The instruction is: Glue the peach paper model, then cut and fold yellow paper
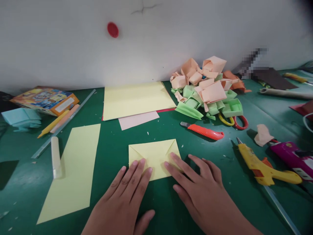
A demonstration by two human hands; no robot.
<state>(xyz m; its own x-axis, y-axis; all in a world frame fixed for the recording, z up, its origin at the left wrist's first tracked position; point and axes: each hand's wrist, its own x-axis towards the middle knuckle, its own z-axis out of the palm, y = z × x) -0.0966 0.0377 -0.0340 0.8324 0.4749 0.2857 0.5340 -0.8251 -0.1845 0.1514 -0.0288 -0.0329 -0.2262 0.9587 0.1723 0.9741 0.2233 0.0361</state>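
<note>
A small yellow sheet of paper (pixel 154 150) lies on the green table, with diagonal folds at its two far corners. My left hand (pixel 124 199) rests with outstretched fingertips on its near left part. On the right side of the same paper, the fingers of my right hand (pixel 199 187) are spread, some pressing on it and others over the table. Both hands hold nothing. Parts of the paper's near edge are hidden under the fingers. Left of my left hand is a longer yellow paper strip (pixel 78 169), with a whitish stick (pixel 56 156) lying across its left edge.
Behind the hands lie a stack of yellow sheets (pixel 134 99) and a red utility knife (pixel 205 131), its blade out. Folded paper pieces (pixel 210 91) are heaped by the wall, scissors (pixel 241 122) beside them. A yellow glue gun (pixel 264 164) lies right; a colourful box (pixel 49 99) stands left.
</note>
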